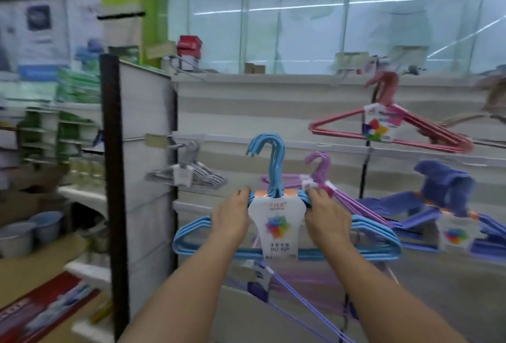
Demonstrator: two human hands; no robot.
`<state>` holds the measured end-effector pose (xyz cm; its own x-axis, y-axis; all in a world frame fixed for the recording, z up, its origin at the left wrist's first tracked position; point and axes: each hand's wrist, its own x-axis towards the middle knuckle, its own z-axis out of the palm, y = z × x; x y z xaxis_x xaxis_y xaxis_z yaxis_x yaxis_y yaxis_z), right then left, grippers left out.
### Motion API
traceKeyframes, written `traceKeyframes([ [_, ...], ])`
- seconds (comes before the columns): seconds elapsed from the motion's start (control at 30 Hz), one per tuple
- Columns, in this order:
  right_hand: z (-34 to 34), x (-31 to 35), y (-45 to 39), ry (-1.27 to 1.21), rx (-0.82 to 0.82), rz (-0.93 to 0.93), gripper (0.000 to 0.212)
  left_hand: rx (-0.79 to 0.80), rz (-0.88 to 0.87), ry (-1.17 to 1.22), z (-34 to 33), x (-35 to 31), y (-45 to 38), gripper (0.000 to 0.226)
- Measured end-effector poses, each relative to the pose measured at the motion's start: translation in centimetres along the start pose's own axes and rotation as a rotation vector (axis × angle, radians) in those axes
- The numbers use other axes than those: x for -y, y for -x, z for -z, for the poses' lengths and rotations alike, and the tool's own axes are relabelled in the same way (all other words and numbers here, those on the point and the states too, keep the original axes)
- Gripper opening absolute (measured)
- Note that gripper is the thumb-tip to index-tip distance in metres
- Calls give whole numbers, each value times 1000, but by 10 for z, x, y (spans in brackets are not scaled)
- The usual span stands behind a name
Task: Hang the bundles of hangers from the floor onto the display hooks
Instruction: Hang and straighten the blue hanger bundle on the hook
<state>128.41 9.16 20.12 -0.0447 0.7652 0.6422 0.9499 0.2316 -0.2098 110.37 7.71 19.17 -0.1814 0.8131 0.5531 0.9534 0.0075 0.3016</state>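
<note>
While the far slat wall (pixel 246 112) holds pink (pixel 397 129), purple (pixel 325 178) and grey bundles (pixel 189 175), I carry the blue bundle (pixel 276 222) mid-air before it; left hand (pixel 232 219) and right hand (pixel 325 216) curl over its shoulders. Next, I judge, its hooks must find a free peg.

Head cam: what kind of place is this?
Most likely a household-goods shop aisle. Labelled hanger bundles hang on a slatted display wall: a pink bundle and a grey bundle. Stocked shelves stand at left. Both hands hold a blue bundle.
</note>
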Motion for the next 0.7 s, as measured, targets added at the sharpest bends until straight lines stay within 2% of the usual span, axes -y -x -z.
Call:
traceKeyframes([
  [0.17, -9, 84, -39, -55, -52, 35, 27, -89, 18, 36, 49, 69, -38, 22],
  [0.33, -15, 146, -76, -78, -143, 12, 27, -110, -15, 50, 87, 124, -80, 40],
  [0.43, -17, 173, -103, -103, -210, -29, 27, -159, -8, 14, 108, 156, -111, 46],
  [0.57, -19, 197, -142, -142, -275, -85, 29, -246, -58, -85, 121, 179, -150, 42],
  [0.7, -25, 216, -177, -138, -323, -89, 27, -302, -60, -44, 120, 189, -190, 41],
])
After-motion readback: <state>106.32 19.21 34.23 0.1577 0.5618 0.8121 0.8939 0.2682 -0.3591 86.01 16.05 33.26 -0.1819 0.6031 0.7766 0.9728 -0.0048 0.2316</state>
